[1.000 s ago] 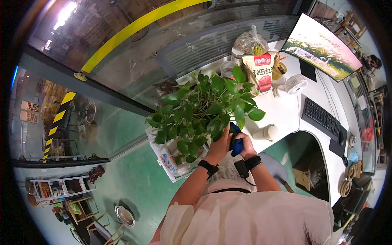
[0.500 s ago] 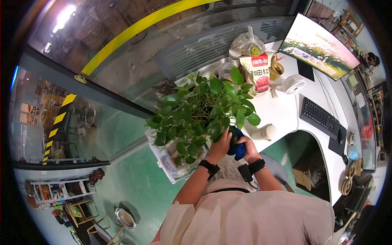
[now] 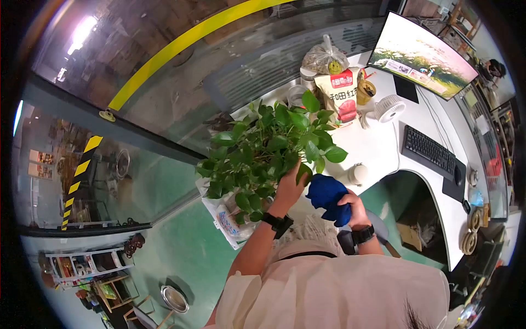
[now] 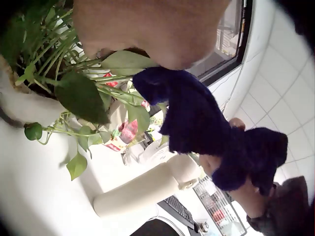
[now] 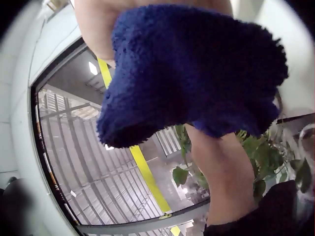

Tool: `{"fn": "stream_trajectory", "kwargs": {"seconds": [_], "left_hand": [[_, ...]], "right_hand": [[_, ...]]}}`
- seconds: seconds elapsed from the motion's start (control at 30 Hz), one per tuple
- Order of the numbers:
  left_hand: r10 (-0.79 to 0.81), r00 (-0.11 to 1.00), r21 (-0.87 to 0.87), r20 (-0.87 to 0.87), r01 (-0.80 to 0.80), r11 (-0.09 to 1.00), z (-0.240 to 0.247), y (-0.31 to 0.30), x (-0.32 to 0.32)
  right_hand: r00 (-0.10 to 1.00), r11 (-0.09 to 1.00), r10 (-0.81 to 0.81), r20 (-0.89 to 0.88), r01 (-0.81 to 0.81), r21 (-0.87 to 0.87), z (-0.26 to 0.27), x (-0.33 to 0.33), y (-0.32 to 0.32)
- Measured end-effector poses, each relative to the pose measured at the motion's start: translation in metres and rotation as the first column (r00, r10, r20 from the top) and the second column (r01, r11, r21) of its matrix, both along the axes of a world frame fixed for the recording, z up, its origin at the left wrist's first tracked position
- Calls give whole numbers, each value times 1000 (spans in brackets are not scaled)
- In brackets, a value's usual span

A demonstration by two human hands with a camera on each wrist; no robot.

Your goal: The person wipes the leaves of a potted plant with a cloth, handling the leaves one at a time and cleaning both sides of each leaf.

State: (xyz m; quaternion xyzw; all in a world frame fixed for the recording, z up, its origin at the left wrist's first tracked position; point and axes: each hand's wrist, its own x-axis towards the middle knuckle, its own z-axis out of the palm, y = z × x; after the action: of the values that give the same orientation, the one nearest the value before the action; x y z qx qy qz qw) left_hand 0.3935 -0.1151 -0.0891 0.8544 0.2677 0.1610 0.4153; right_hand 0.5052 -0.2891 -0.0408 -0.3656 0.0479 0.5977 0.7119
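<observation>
A potted plant with broad green leaves [image 3: 255,151] stands at the desk's left end. At its front right, my left hand [image 3: 289,189] holds a leaf [image 3: 303,173] by the fingers; in the left wrist view that hand [image 4: 147,29] covers part of a leaf [image 4: 127,65]. My right hand [image 3: 355,211] grips a bunched dark blue fluffy cloth [image 3: 327,197], just right of the left hand. The cloth [image 5: 192,73] hides most of the right fingers in the right wrist view. In the left wrist view the cloth [image 4: 192,115] hangs close to the leaves.
A cream lidded bottle [image 3: 358,174] is on the white desk [image 3: 378,148] near its front edge. Behind are a snack bag [image 3: 341,98], small fan [image 3: 389,108], keyboard [image 3: 429,149] and monitor [image 3: 424,55]. A glass partition runs behind the plant; a grey chair [image 3: 378,225] is under the desk.
My right hand has moved right, away from my left, taking the cloth off the leaf area, and the cloth shows more fully. My left hand has stayed by the plant, its fingers slightly higher.
</observation>
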Motion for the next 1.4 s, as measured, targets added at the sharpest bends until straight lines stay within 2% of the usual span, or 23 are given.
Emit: {"fn": "stream_trajectory", "kwargs": {"seconds": [0.1,0.2,0.3,0.4,0.6,0.7,0.8,0.9,1.0,1.03,1.13,1.23,1.4], "left_hand": [[-1,997,-63,83,6,998,13,2,3],[44,988,-44,151,-38,998,34,-1,12],[83,961,-52,262,-72,996,44,-3,24],[87,946,-136,311,-47,990,54,-4,34],[160,923,-302,351,-50,952,51,-4,55],[70,939,-281,337,29,959,35,1,57],[-2,988,-81,153,15,997,26,-1,49],[-146,984,-91,-101,137,986,59,-10,36],[-300,932,184,201,265,946,42,-16,29],[-367,926,127,85,355,926,41,-15,24],[-452,892,306,-18,435,847,36,-13,19],[-490,865,337,-110,496,800,32,-11,15],[-543,827,338,-146,558,758,26,-8,13]], "right_hand": [[999,997,-46,-26,47,56,30,2,-10],[993,988,-84,-79,93,124,39,1,-12],[990,991,-92,-104,101,85,39,0,-10],[987,992,-81,-140,93,82,32,2,-6],[984,995,-103,-144,103,-8,14,4,4],[987,995,-87,-139,92,35,10,6,7],[985,993,-110,-133,115,34,3,8,13],[989,991,-125,-74,120,-60,15,7,18],[985,994,-111,-134,109,-19,3,9,22],[984,991,-129,-124,125,-37,3,9,24],[981,987,-152,-119,145,-64,3,9,27],[976,991,-129,-175,122,-54,-6,10,27],[968,992,-124,-218,113,-63,-14,6,21]]}}
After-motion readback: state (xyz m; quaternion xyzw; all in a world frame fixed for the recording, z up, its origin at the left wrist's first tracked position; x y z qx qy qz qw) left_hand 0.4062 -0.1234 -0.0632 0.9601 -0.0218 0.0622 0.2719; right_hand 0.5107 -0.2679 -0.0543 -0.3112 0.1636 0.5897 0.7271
